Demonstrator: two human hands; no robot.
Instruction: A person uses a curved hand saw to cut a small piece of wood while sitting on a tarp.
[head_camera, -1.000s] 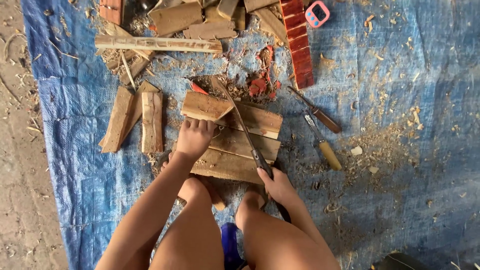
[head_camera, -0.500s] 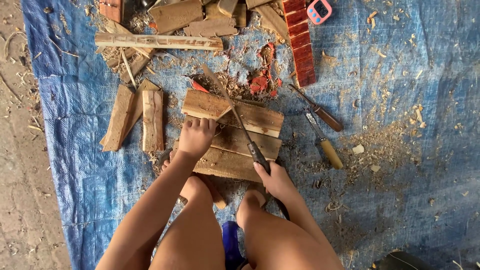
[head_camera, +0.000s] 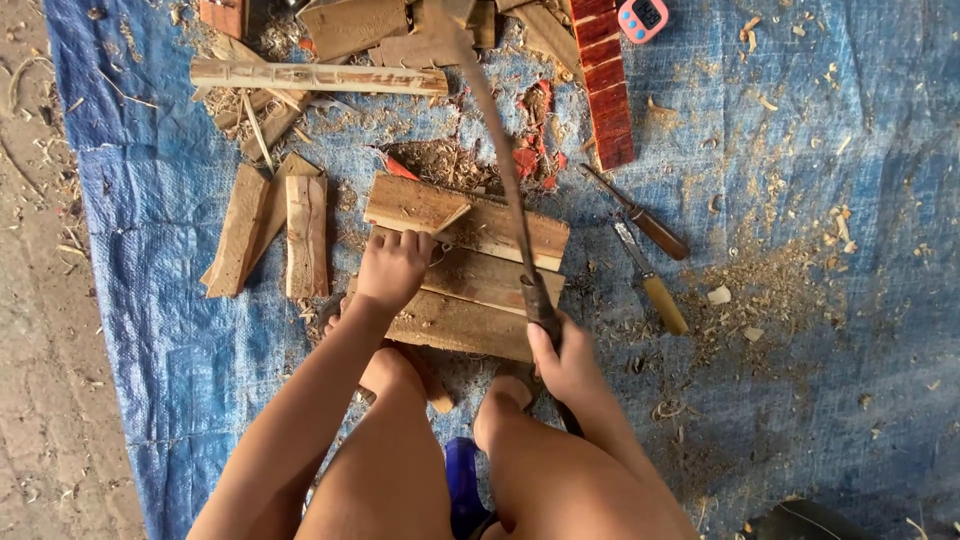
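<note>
1. A blue tarp (head_camera: 820, 300) covers the ground, strewn with wood chips and shavings; bare earth runs along its left edge.
2. A stack of wooden boards (head_camera: 470, 290) lies in the middle of the tarp, just in front of the person's knees and feet.
3. A long curved blade (head_camera: 497, 150) rises from the boards toward the top of the view, raised above the stack; its handle sits at the stack's right edge.
4. A long split pole (head_camera: 318, 76) lies crosswise near the top, with more wood scraps piled behind it.
5. A red slatted strip (head_camera: 604, 80) lies to the upper right, and a small pink timer (head_camera: 641, 17) sits just beside its top end.
6. Two loose planks (head_camera: 272, 235) rest to the left of the stack, near each other.
7. The left hand (head_camera: 393, 268) presses on the boards, its fingers curled over a small wood piece (head_camera: 445, 218) on the top board.
8. The right hand (head_camera: 565, 360) is clamped around the blade's handle.
9. Two chisels lie right of the stack: a dark-handled chisel (head_camera: 640, 215) and a yellow-handled chisel (head_camera: 655, 285), close together.
</note>
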